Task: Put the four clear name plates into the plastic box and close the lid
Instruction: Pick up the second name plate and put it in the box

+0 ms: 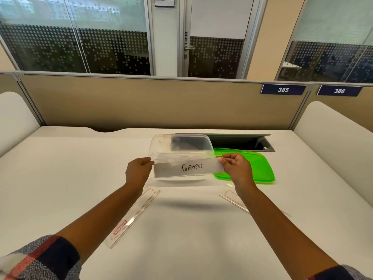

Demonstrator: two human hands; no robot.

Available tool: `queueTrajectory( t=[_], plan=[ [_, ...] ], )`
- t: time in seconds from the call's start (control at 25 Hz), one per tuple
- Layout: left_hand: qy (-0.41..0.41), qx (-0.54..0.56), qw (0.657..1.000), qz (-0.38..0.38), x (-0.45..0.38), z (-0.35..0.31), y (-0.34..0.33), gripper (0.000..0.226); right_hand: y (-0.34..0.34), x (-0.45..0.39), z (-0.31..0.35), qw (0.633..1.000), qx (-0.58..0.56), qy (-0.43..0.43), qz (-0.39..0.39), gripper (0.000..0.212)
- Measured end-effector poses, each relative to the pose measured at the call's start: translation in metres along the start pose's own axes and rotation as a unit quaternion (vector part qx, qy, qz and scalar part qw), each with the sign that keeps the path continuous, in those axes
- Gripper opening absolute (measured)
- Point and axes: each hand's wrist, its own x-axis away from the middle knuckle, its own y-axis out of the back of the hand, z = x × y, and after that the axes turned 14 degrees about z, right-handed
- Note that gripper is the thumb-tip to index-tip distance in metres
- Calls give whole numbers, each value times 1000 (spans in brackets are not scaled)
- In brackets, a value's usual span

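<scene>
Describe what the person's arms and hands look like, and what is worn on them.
Both forearms are bare, the sleeves pushed up near the elbows. The left sleeve is a woven plaid of grey, dark navy, red and salmon. The right sleeve barely shows, grey and navy. The left hand and right hand show no rings, watch or gloves.

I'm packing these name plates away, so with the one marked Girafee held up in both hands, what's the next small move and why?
Probably carry the Girafee name plate forward and lower it into the clear plastic box. The left hand and right hand pinch its ends just in front of the open box, whose green lid lies off beside it, so nothing blocks the way in. Two other plates still lie on the desk.
</scene>
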Motion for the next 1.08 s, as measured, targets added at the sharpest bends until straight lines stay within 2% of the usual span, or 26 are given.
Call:
queueTrajectory(
  t=[0.2,0.36,0.56,0.72,0.84,0.92,1.08],
  plan=[
    [19,106,994,-13,-19,-12,-2,31,-9,-26,8,1000,-22,-9,-20,7],
    [-1,126,992,-23,-33,-22,-5,31,-11,-49,20,999,-47,-1,-22,9],
    [-44,-55,996,-60,-51,-33,-13,39,-15,-70,23,999,8,6,-37,15],
    [6,-151,987,-49,-74,-31,-13,43,-20,-80,13,996,84,-18,-34,22],
    [33,-187,981,-27,-85,-24,-12,45,-24,-86,2,979,196,-52,16,36],
    [41,-207,977,-1,-91,-19,-14,44,-27,-90,-4,968,233,-88,24,50],
    [12,-239,971,23,-99,-15,-16,37,-31,-97,-16,956,278,-94,12,50]
  ],
)
